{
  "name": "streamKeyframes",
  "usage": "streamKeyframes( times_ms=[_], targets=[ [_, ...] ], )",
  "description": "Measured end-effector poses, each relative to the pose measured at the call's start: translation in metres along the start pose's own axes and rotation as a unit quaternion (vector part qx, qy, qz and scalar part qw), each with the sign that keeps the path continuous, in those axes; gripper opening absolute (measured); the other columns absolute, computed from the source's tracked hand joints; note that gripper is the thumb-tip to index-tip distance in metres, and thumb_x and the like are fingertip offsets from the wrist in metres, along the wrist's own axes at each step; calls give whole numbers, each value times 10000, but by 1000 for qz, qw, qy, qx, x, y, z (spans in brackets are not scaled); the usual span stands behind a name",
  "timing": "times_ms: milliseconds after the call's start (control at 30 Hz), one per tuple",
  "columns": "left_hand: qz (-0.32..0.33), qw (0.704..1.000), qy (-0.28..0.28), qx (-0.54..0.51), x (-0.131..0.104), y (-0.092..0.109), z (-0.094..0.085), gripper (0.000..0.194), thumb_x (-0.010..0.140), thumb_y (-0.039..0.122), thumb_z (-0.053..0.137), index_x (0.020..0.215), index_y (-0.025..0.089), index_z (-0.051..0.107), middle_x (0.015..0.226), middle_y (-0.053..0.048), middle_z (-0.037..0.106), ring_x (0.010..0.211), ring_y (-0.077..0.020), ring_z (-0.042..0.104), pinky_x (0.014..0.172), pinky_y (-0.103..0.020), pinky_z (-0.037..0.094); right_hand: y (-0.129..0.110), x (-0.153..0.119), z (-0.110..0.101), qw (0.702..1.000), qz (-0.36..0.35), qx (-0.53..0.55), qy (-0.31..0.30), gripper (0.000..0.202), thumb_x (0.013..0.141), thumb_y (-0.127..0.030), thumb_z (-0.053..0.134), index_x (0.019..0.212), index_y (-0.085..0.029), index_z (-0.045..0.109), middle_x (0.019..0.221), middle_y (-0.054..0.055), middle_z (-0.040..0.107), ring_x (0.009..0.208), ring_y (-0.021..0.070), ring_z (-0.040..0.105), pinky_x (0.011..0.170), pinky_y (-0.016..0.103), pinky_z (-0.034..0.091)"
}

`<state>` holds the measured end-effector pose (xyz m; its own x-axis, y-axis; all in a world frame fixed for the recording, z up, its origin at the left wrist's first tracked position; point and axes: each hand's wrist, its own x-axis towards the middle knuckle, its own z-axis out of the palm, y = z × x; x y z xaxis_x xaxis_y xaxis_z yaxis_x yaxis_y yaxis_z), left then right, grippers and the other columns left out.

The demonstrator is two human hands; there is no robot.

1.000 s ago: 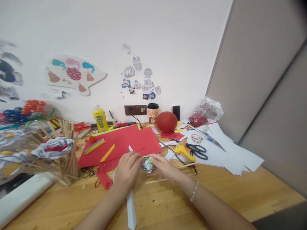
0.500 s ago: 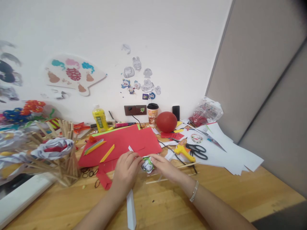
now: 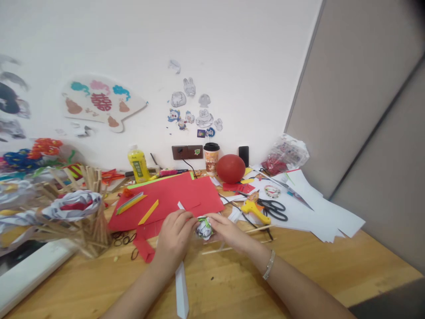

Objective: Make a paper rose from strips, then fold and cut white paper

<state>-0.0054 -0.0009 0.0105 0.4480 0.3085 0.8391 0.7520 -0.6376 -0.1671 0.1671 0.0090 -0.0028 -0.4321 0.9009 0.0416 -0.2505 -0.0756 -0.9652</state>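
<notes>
Between my two hands is a small white paper flower (image 3: 203, 227) with green and dark marks. My left hand (image 3: 176, 235) grips its left side, fingers bent and closed. On the other side my right hand (image 3: 229, 231) pinches it, fingertips at its upper right edge. A white folded paper strip (image 3: 181, 292) runs under my left hand toward the table's front; I cannot tell whether it joins the flower. Thin wooden sticks (image 3: 217, 251) lie just beneath my right hand.
Red paper sheets (image 3: 179, 190) lie behind my hands. To the right are a yellow glue gun (image 3: 255, 212), black-handled scissors (image 3: 275, 210), a red balloon (image 3: 230, 169) and white paper (image 3: 318, 217). Sticks with paper flowers (image 3: 73, 206) stand at left. A drink bottle (image 3: 138, 166) and a cup (image 3: 211, 158) stand by the wall.
</notes>
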Motion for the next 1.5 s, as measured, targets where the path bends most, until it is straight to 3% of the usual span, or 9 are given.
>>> streamKeyframes(
  times_ms=[233, 433, 867, 1133, 1333, 1500],
  targets=[
    [40, 999, -7, 5, 1, 1, -1, 143, 849, 97, 471, 909, 84, 600, 867, -141, 631, 864, -259, 522, 713, -391, 459, -1, 0, 0, 1000, 2, -1, 2, 512, 624, -592, 667, 944, -196, 619, 955, 24, 589, 883, 202, 571, 667, 325, 517],
    [8, 1000, 2, 30, 0, 2, -2, 133, 793, 94, 568, 920, 92, 608, 881, -140, 623, 884, -269, 519, 720, -392, 453, -1, 0, 0, 1000, 2, -8, 2, 511, 634, -595, 657, 948, -194, 617, 922, 23, 596, 865, 198, 577, 671, 328, 515],
    [-22, 991, -124, -36, 3, -1, 0, 152, 834, 99, 470, 833, 154, 611, 970, -119, 536, 902, -246, 478, 745, -396, 443, -2, 0, -4, 998, 2, -61, -13, 514, 654, -621, 619, 946, -199, 626, 873, 18, 575, 804, 175, 567, 680, 320, 505],
    [-109, 968, -171, -146, 7, -3, -2, 150, 855, 186, 471, 777, 168, 597, 906, -78, 541, 837, -202, 516, 727, -342, 453, -3, 0, -7, 993, 6, -116, -34, 533, 675, -655, 572, 937, -192, 617, 841, 15, 542, 785, 167, 552, 670, 308, 499],
    [-111, 978, -125, -124, 3, -4, 1, 113, 837, 218, 507, 785, 166, 594, 877, -74, 562, 821, -205, 539, 714, -337, 461, -6, -1, -7, 992, 9, -124, -29, 527, 702, -634, 563, 982, -189, 607, 871, 22, 553, 793, 166, 549, 675, 305, 497],
    [-18, 997, -71, -26, 3, 1, 2, 156, 860, 170, 466, 785, 167, 603, 853, -83, 603, 811, -211, 526, 694, -349, 443, -5, 0, -8, 994, -3, -109, -28, 474, 714, -611, 569, 948, -203, 628, 880, 15, 565, 804, 161, 548, 672, 290, 499]
  ],
)
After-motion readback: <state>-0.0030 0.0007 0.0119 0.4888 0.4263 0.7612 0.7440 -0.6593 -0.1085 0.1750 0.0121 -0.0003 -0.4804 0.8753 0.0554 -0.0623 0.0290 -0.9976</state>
